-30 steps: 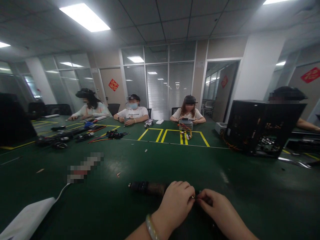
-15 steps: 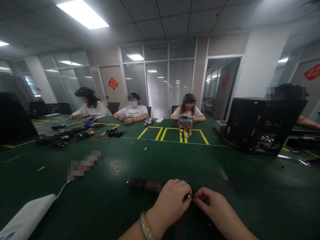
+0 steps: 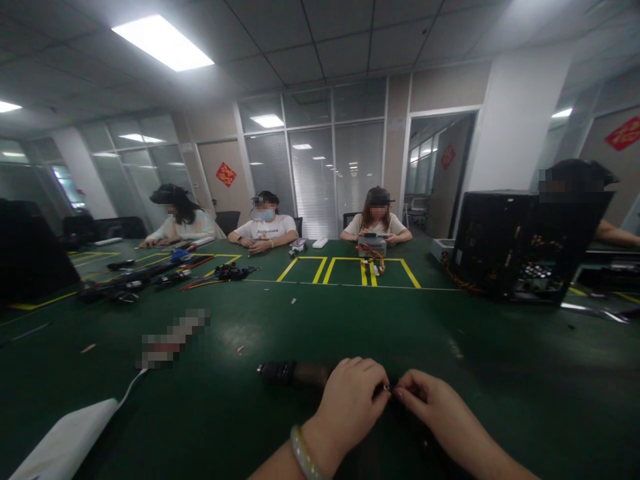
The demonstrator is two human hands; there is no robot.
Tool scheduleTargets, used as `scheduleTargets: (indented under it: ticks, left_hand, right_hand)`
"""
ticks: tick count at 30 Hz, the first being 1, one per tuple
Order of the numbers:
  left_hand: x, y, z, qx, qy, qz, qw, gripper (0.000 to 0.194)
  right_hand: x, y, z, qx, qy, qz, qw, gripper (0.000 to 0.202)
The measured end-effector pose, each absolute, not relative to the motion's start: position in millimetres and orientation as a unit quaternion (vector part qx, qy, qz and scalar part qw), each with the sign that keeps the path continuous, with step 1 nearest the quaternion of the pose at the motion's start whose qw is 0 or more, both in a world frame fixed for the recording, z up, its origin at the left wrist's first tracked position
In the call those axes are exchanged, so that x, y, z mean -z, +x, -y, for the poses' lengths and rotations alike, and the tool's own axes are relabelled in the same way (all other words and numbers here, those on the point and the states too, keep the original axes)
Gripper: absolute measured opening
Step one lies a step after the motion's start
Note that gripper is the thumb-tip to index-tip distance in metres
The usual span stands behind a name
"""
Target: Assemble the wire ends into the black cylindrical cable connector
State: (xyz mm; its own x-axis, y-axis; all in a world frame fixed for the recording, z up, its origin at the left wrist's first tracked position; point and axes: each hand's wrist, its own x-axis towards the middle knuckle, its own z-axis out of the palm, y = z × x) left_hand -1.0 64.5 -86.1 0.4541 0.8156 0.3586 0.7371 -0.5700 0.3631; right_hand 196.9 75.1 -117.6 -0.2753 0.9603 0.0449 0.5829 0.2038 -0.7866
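My left hand (image 3: 347, 403), with a pale bangle (image 3: 304, 453) on its wrist, is closed in a pinch. A tiny shiny metal piece (image 3: 387, 387) shows at its fingertips; its kind is too small to tell. My right hand (image 3: 443, 407) is pinched just right of that piece, and whatever its fingers hold is hidden. Behind and partly under my left hand lies a dark electric screwdriver (image 3: 287, 373), its metal tip pointing left. Dark shapes under my hands are too dim to make out.
On the green table (image 3: 240, 413), a white box-like device (image 3: 67, 440) with a cable lies at left. Cable bundles (image 3: 227, 272) are farther back. A black computer case (image 3: 500, 247) stands at right. A power supply (image 3: 371, 247) with wires sits before a co-worker; other people sit around.
My right fingertips have parted slightly from the metal piece in my left hand. The view has shifted a little. The screwdriver lies in the same place.
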Motion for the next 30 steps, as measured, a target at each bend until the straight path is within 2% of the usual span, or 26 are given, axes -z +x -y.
scheduleTargets:
  ticks: [12, 18, 30]
  left_hand:
    - [85.3, -2.2, -67.2, -0.250, 0.851, -0.454, 0.085, 0.012]
    - [83.0, -3.9, -65.0, -0.248, 0.863, -0.432, 0.088, 0.012]
    - [78.2, -4.9, -64.6, -0.235, 0.869, -0.429, 0.075, 0.010]
  right_hand:
    - [114.6, 200.0, -78.3, -0.369, -0.511, 0.721, 0.288, 0.017]
    - [110.2, 204.7, -79.3, -0.440, -0.476, 0.704, 0.290, 0.015]
    - [108.4, 203.0, -77.0, -0.403, -0.483, 0.723, 0.285, 0.014]
